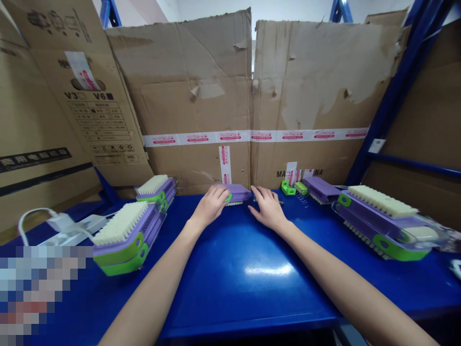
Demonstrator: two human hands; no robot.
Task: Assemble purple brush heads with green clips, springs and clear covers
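My left hand has its fingers closed over the left end of a purple brush with a bit of green and pale bristles underneath. The brush lies at the back of the blue table, close to the cardboard. Just right of it is my right hand, thumb and fingers apart, with no object visible in its grasp. Partly hidden behind those fingers, a small dark thin object lies on the table; its kind does not show. Further right are a green bracket-like piece, a small green block and thin wire-like springs.
Stacked purple and green brushes stand on the left and right. A purple brush body lies near the right stack. A white charger sits on a power strip at left. Cardboard sheets wall the back.
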